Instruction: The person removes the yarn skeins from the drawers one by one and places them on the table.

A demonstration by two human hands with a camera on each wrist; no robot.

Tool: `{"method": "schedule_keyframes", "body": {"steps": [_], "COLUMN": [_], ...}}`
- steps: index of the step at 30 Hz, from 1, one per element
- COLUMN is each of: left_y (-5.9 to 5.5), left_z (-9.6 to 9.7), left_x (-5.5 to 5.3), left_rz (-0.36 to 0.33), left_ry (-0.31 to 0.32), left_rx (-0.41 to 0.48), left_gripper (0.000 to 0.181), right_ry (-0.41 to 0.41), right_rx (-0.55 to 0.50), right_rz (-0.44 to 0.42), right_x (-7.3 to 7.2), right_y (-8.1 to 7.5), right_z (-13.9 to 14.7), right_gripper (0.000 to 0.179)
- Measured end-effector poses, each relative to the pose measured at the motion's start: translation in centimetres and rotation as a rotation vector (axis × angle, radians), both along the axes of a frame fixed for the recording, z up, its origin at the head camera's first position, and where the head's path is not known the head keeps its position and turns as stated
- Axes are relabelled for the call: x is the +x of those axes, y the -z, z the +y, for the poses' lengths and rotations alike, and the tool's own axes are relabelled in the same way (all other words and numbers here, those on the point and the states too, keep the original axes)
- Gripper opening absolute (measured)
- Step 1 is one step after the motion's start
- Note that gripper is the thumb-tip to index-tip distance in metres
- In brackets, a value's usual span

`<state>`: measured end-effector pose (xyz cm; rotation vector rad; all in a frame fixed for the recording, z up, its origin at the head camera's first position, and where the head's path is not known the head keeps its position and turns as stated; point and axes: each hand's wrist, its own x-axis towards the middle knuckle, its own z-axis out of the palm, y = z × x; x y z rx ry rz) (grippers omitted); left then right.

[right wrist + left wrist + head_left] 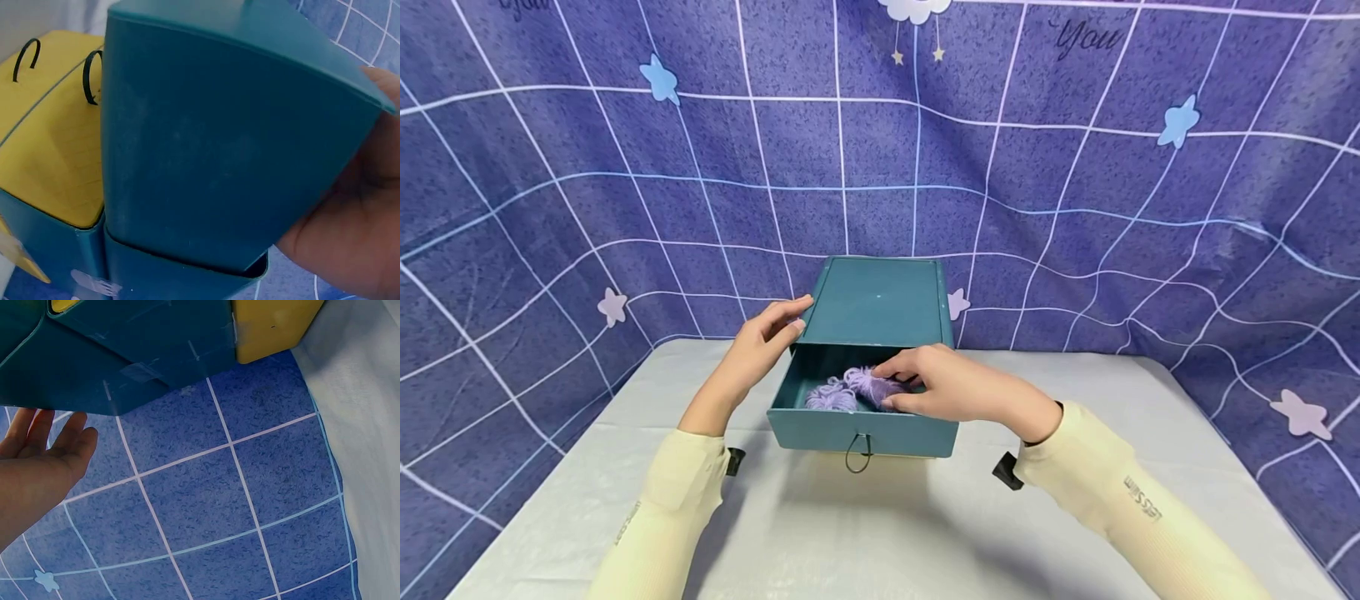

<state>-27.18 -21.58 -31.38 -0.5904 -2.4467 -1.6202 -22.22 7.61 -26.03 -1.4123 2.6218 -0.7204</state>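
A teal drawer box stands on the table with its top drawer pulled out. My right hand reaches into the drawer, its thumb and fingers pinching a bundle of light purple yarn. A second purple yarn bundle lies just left of it, on the drawer floor. At the box's top left edge rest the fingertips of my left hand, fingers extended. The left wrist view has that hand beside the teal side wall. In the right wrist view the drawer's wall hides the right fingers and the yarn.
Below the pulled-out drawer, yellow drawer fronts carry dark loop pulls. A similar loop pull hangs on the open drawer's front. White cloth covers the table, and a purple-blue gridded curtain with stars rises behind the box.
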Motion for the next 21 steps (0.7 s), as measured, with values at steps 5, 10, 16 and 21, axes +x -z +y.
{"method": "schedule_keyframes", "body": {"steps": [5, 10, 16, 21], "left_y": [0.0, 0.1, 0.0, 0.2], "left_z": [0.0, 0.0, 0.1, 0.1], "left_x": [0.0, 0.0, -0.1, -0.1], "left_rz": [0.006, 0.013, 0.012, 0.007], "left_ry": [0.002, -0.003, -0.002, -0.003], "left_rx": [0.006, 0.007, 0.007, 0.008], "left_gripper": [0.045, 0.044, 0.045, 0.045], "right_ry": [0.02, 0.047, 0.057, 0.039], "right_rx": [0.07, 0.12, 0.117, 0.09], "right_rz": [0.01, 0.072, 0.159, 0.173], "right_x": [-0.4, -0.8, -1.0, -0.9], "right_y": [-0.2, 0.2, 0.5, 0.5], "right_z": [-0.8, -1.5, -1.7, -1.4], "right_gripper": [0.035, 0.039, 0.039, 0.035]}}
